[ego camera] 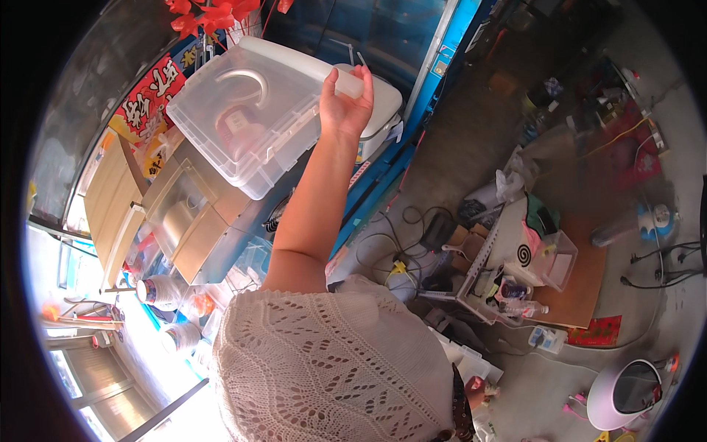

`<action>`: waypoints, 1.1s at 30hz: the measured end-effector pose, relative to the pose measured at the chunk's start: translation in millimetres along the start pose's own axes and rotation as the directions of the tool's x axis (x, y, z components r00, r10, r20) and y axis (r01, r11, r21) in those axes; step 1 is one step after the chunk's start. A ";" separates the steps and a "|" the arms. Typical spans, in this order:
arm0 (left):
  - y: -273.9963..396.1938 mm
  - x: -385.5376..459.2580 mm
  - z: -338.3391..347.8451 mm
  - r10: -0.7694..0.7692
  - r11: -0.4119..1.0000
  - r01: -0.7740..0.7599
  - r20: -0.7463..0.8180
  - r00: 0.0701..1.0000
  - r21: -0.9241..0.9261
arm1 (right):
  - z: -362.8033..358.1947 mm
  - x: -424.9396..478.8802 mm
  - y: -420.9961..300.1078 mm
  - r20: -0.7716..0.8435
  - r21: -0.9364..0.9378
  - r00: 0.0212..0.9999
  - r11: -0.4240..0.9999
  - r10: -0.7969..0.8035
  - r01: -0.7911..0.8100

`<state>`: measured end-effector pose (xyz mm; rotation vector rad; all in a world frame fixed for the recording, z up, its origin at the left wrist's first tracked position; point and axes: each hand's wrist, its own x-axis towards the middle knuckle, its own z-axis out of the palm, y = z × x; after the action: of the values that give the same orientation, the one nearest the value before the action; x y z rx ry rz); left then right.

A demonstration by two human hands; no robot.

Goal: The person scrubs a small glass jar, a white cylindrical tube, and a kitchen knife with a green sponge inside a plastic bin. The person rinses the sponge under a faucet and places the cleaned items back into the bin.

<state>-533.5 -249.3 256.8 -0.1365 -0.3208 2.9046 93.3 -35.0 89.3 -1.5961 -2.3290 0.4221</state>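
My left hand [349,108] reaches up and forward, palm up, its thumb and fingers around the near end of a long white roll [298,63]. The roll lies along the far edge of a translucent plastic storage box [281,121]. A pale curved handle and a pink item with a label show through the box. Just right of my hand stands a white lidded appliance [384,105], partly hidden. My right hand is out of view; before me on that side lie cables and a crate of small goods.
Metal cabinets [212,232] stand below the box; stacked cups [165,293] are at left. Red artificial flowers [212,16] rise behind. Tangled black cables [381,237], a cluttered crate [475,276], a power strip [547,338] and a pink visor [602,398] lie at right.
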 end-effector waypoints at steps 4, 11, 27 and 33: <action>0.5 11.3 0.4 -0.024 0.999 0.025 0.013 1.000 -0.025 | 2.0 -4.5 2.1 -0.032 0.020 0.999 0.999 0.028 -0.027; 1.9 6.8 -6.5 -0.012 1.000 0.014 0.057 0.998 -0.023 | 3.8 -4.8 3.5 -0.028 -0.008 0.999 0.999 0.046 -0.046; -0.4 -3.1 -8.1 -0.065 0.996 0.068 0.051 0.997 -0.052 | 10.9 -4.6 5.9 -0.012 0.009 0.999 0.999 0.049 -0.049; 5.5 -6.7 -11.3 -0.073 0.996 0.077 0.099 0.992 -0.043 | 8.7 -8.3 -4.3 0.000 0.011 0.997 0.997 0.073 -0.073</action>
<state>-526.8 -253.7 245.1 0.0097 -0.4012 2.8359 89.1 -44.9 82.4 -1.6799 -2.2697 0.4503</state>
